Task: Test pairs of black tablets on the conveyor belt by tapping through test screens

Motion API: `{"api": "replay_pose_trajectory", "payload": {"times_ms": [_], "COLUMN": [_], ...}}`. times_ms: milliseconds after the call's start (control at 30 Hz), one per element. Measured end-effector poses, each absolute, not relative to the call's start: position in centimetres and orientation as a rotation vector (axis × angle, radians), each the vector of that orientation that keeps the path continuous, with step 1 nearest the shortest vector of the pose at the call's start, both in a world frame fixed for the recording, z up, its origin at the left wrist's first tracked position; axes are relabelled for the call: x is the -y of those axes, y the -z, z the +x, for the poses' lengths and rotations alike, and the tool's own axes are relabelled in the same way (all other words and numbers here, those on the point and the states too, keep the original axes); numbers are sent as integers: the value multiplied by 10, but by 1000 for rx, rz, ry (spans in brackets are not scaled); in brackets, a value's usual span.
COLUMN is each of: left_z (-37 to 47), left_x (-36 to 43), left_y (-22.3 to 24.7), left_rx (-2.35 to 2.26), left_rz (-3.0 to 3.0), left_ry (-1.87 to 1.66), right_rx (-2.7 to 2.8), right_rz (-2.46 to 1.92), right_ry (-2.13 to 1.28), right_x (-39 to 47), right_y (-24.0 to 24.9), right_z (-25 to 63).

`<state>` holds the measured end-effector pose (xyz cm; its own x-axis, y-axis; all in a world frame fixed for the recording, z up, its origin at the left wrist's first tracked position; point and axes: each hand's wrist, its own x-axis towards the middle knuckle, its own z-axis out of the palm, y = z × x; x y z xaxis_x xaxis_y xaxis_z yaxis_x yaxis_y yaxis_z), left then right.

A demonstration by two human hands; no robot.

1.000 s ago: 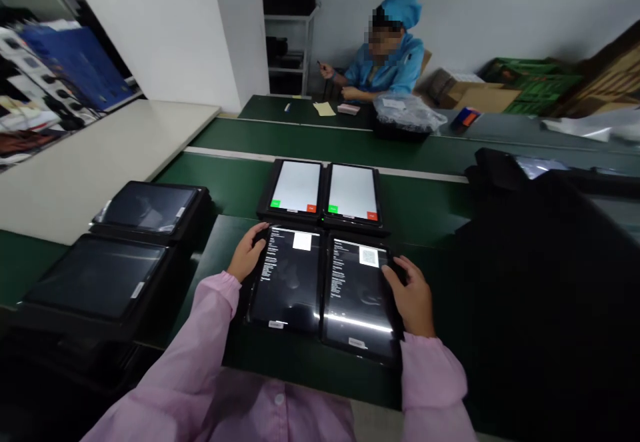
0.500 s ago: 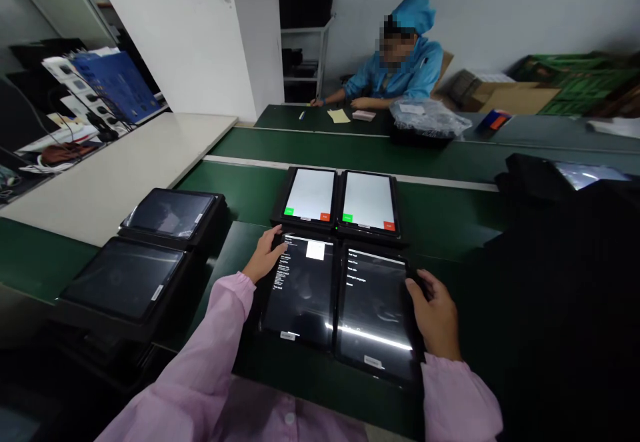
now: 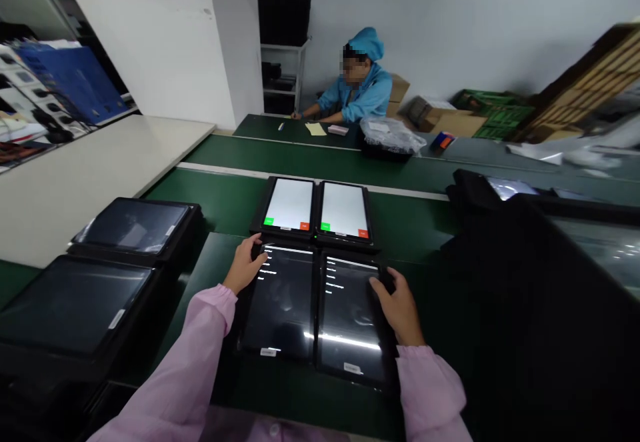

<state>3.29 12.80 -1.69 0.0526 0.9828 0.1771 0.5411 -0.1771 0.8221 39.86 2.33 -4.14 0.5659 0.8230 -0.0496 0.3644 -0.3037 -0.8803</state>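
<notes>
Our half-curled left hand touches left tablet, right hand right tablet; grip unclear. Likely slick, fragile: hold edges beside thumbs.

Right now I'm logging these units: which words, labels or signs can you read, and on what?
None reads clearly.
Black rectangular tablet at the left hand: white text lines, too small.
Black rectangular tablet at the right hand: likewise too small.
White-screened black tablets: words on green and red rectangular buttons, too blurred.
White rectangular stickers on tablets: too small.
</notes>
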Motion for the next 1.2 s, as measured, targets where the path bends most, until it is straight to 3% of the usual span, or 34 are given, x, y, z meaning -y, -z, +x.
{"api": "replay_pose_trajectory", "payload": {"times_ms": [400, 1200], "left_z": [25, 17], "left_x": [-128, -120], "left_y": [20, 12], "left_rx": [-1424, -1318], "left_rz": [1578, 1804], "left_ry": [-1020, -933], "right_rx": [941, 1155], "right_rz": [-1927, -1837], "right_ry": [-566, -595], "right_x": [-26, -15], "right_y": [35, 37], "right_z": [394, 396]}}
